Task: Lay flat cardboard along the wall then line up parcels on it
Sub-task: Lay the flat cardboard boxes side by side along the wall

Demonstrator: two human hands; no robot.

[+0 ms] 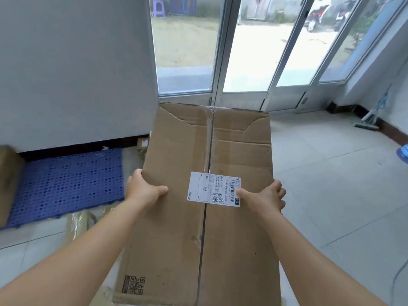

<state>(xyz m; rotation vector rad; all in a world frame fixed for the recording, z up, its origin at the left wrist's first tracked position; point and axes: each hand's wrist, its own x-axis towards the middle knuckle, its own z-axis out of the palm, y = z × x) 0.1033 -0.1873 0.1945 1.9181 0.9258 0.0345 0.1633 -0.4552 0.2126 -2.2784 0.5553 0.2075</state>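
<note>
A large brown cardboard box (176, 228) with a taped centre seam and a white shipping label (213, 189) fills the middle of the head view, held up in front of me. My left hand (143, 188) grips its left edge, thumb on top. My right hand (265, 196) grips its right edge, thumb resting on the label's corner. The box's far end is creased and torn. Whether it is a full parcel or flattened cardboard I cannot tell.
A grey wall (72, 69) runs along the left, with a blue perforated plastic mat (66, 184) on the floor at its base. Taped parcels (80, 221) lie near the mat; a brown box (8, 180) sits at far left. Glass doors (242, 45) ahead, mop (368, 120) at right.
</note>
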